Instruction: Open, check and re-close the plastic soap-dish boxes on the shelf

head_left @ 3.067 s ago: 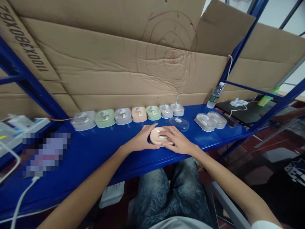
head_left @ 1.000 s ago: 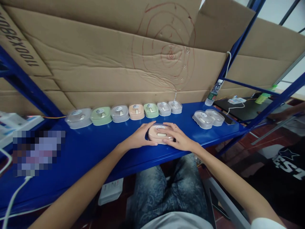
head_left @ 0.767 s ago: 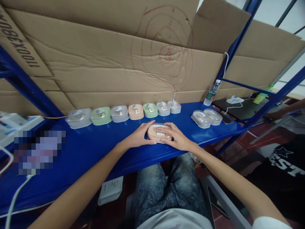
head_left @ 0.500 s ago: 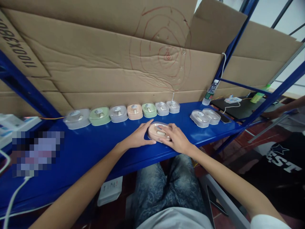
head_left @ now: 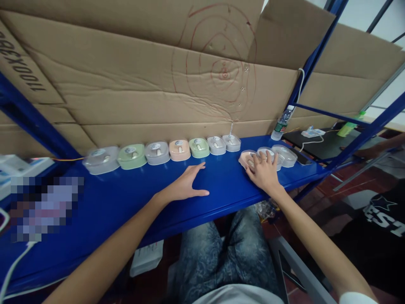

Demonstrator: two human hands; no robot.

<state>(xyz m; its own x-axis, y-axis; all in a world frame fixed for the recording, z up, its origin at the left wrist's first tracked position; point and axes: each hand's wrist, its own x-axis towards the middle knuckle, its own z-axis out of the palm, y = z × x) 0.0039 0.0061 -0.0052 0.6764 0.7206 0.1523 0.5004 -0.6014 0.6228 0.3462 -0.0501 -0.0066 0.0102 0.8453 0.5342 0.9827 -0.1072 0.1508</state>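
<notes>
My right hand (head_left: 265, 172) lies with fingers spread over two small lidded boxes at the right. Its thumb is at the front edge of a peach box (head_left: 244, 158), and its fingers rest over a grey box (head_left: 262, 150), partly hiding both. A further grey box (head_left: 286, 156) stands against that one's right side. My left hand (head_left: 186, 183) hovers at the middle of the blue tabletop (head_left: 218, 181), thumb and fingers apart, holding nothing. The boxes have clear domed lids with a pale oblong piece on top.
A row of several similar boxes, including a green box (head_left: 132, 157), stands along the cardboard wall (head_left: 133, 93). A water bottle (head_left: 282, 123) and a dark phone (head_left: 300, 157) are at the right. Blue shelf posts flank the table. A person in a black shirt (head_left: 379, 219) is at far right.
The peach box has gone from between my hands to the right, beside the grey boxes. My right hand has moved right with it; my left hand has stayed about where it was.
</notes>
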